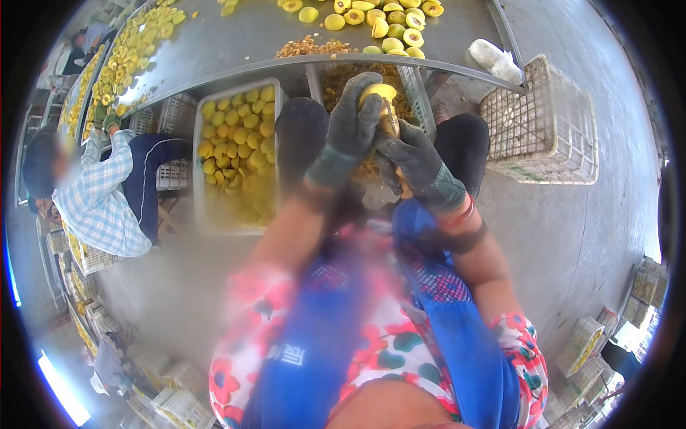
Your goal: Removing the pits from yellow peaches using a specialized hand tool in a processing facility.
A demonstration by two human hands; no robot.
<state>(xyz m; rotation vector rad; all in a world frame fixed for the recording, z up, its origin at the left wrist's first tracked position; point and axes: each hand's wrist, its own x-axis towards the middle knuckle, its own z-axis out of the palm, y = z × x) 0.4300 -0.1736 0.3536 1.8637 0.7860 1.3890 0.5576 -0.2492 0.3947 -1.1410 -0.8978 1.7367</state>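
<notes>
Dark gloves cover both of my hands, which meet above a crate between my knees. My left hand (346,132) is closed around a yellow peach (379,91), its thumb and fingers on either side of the fruit. My right hand (421,163) is wrapped round a pitting tool (405,187), whose light-coloured handle end shows below the fist. The tool's metal upper part meets the peach from below; the exact contact is partly hidden by my fingers. Beneath my hands, the crate (413,84) contains many small brown-yellow pieces that look like pits.
A metal table (236,43) ahead carries halved peaches (386,21) and a pit heap (314,47). To my left stands a white crate (200,171) of yellow peaches. A lattice crate (543,118) is at right, below a white bag (494,61). A person (107,186) sits at left.
</notes>
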